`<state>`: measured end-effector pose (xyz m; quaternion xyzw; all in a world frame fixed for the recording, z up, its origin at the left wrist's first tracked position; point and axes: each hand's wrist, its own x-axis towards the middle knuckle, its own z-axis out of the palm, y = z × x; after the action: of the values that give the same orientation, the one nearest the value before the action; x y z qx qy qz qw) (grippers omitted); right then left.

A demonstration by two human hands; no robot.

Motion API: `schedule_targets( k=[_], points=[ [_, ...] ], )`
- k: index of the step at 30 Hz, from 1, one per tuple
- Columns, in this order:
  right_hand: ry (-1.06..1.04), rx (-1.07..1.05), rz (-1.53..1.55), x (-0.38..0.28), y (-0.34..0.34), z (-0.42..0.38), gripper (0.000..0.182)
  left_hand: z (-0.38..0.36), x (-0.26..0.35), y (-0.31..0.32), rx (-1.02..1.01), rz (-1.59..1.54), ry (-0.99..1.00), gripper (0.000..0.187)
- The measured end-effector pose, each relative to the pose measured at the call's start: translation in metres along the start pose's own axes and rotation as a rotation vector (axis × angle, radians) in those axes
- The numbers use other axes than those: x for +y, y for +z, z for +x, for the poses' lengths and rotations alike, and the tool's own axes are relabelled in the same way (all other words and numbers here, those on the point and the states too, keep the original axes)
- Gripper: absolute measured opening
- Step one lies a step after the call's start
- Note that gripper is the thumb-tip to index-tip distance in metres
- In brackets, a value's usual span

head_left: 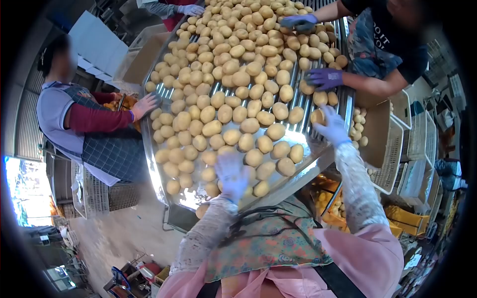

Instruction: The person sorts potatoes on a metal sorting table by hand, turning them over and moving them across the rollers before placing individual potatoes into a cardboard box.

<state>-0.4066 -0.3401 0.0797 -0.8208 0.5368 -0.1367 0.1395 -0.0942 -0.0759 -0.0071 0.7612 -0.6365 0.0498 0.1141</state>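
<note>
Many round, tan potatoes (224, 113) lie over a metal roller table (161, 185). My left hand (231, 175), in a pale glove, is over the potatoes near the table's front edge; it is blurred, with its fingers spread. At the table's right side my right hand (332, 126), also gloved, has its fingers round a single potato (318, 117). Lacy white sleeves cover both my forearms.
A co-worker (89, 114) stands left, one gloved hand at the table's edge. Another (382, 54) reaches in from the right with purple gloves. A third person's sleeve (161, 9) shows at the top. Right are a cardboard-lined crate (380, 139) and yellow crates (406, 221).
</note>
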Motion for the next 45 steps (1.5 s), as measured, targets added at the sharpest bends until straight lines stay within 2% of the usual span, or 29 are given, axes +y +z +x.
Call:
schedule_targets(
  k=[1, 3, 7, 9, 10, 11, 12, 13, 14, 15, 17, 18, 20, 22, 23, 24, 26, 27, 28, 31, 33, 34, 35, 36, 37, 39, 43, 44, 45],
  points=[
    [0.151, -0.079, -0.18, -0.014, 0.022, 0.01, 0.078, 0.013, 0.024, -0.037, -0.226, -0.066, 0.101, 0.075],
    [0.301, -0.168, -0.245, -0.026, 0.031, 0.028, 0.074, 0.0, 0.054, -0.046, -0.182, -0.234, 0.101, 0.073],
    [0.113, -0.136, 0.533, -0.014, 0.019, -0.006, 0.064, -0.022, 0.014, -0.061, -0.216, -0.677, 0.159, 0.07],
    [-0.045, 0.082, 0.516, -0.013, -0.008, -0.055, 0.06, -0.039, -0.026, -0.069, -0.243, -0.455, 0.15, 0.069],
    [0.02, 0.077, 0.569, -0.012, -0.03, -0.085, 0.06, -0.046, -0.046, -0.075, -0.239, -0.265, 0.147, 0.069],
    [0.164, 0.008, 0.777, 0.004, -0.045, -0.118, 0.062, -0.061, -0.08, -0.06, -0.178, -0.171, 0.111, 0.07],
    [0.467, -0.181, 0.895, 0.026, -0.066, -0.148, 0.066, -0.074, -0.109, -0.045, -0.115, -0.076, 0.078, 0.071],
    [0.464, -0.376, 1.087, 0.059, -0.078, -0.174, 0.072, -0.068, -0.122, -0.05, -0.117, -0.075, 0.075, 0.071],
    [0.545, -0.614, 0.964, 0.097, -0.085, -0.199, 0.075, -0.053, -0.131, -0.054, -0.123, -0.044, -0.104, 0.072],
    [0.546, -0.618, 0.956, 0.096, -0.091, -0.208, 0.075, -0.039, -0.134, -0.054, -0.128, -0.017, -0.286, 0.074],
    [0.364, -0.696, -0.504, 0.095, -0.106, -0.216, 0.077, -0.018, -0.111, 0.008, -0.065, 0.088, -0.331, 0.077],
    [0.258, -0.429, -0.182, 0.116, -0.091, -0.216, 0.077, -0.007, -0.091, 0.031, -0.006, 0.2, -0.365, 0.079],
    [0.43, -0.12, 0.639, 0.071, -0.06, -0.175, 0.071, 0.017, -0.045, 0.017, 0.106, -0.067, -0.345, 0.072],
    [0.225, -0.163, 0.49, 0.009, -0.046, -0.129, 0.064, 0.023, 0.007, -0.004, -0.158, -0.004, -0.205, 0.072],
    [-0.032, -0.065, 0.143, -0.014, -0.034, -0.114, 0.059, 0.016, 0.003, -0.009, -0.161, 0.004, -0.211, 0.072],
    [-0.224, -0.009, -0.066, -0.027, -0.015, -0.102, 0.061, 0.008, -0.003, -0.014, -0.158, -0.188, -0.061, 0.067],
    [-0.363, -0.09, -0.208, -0.061, 0.011, -0.09, 0.07, -0.015, -0.027, -0.044, -0.139, -0.376, 0.208, 0.059],
    [-0.376, -0.22, -0.016, -0.077, 0.025, -0.087, 0.073, -0.033, -0.039, -0.057, -0.168, -0.304, 0.192, 0.059],
    [-0.387, -0.31, -0.127, -0.102, 0.038, -0.094, 0.077, -0.055, -0.049, -0.069, -0.204, -0.235, 0.18, 0.058],
    [-0.626, -0.292, 0.007, -0.139, 0.082, -0.102, 0.08, -0.108, -0.084, -0.097, -0.306, -0.108, 0.071, 0.062],
    [-0.713, -0.364, -0.05, -0.178, 0.097, -0.111, 0.08, -0.126, -0.098, -0.095, -0.292, -0.164, -0.358, 0.069],
    [-0.688, -0.333, 0.0, -0.198, 0.105, -0.116, 0.078, -0.123, -0.094, -0.09, -0.292, -0.164, -0.358, 0.069],
    [-0.664, -0.301, 0.048, -0.207, 0.112, -0.118, 0.076, -0.117, -0.088, -0.082, -0.14, -0.212, -0.34, 0.072],
    [-0.667, -0.3, 0.048, -0.208, 0.123, -0.119, 0.076, -0.11, -0.08, -0.077, 0.011, -0.257, -0.322, 0.076],
    [-0.788, -0.289, 0.096, -0.209, 0.138, -0.12, 0.074, -0.101, -0.061, -0.076, 0.011, -0.255, -0.325, 0.076],
    [-0.916, -0.289, 0.143, -0.201, 0.143, -0.128, 0.072, -0.079, -0.018, -0.086, -0.202, -0.184, -0.055, 0.078],
    [-1.0, -0.419, 0.263, -0.139, 0.083, -0.124, 0.058, -0.059, -0.073, -0.058, -0.003, -0.098, 0.199, 0.076],
    [-0.978, -0.379, 0.202, -0.128, 0.062, -0.122, 0.056, -0.051, -0.085, -0.049, 0.031, -0.089, -0.001, 0.078],
    [-0.949, -0.338, 0.145, -0.122, 0.053, -0.122, 0.055, -0.038, -0.089, -0.043, 0.023, -0.091, -0.005, 0.078]
  ],
)
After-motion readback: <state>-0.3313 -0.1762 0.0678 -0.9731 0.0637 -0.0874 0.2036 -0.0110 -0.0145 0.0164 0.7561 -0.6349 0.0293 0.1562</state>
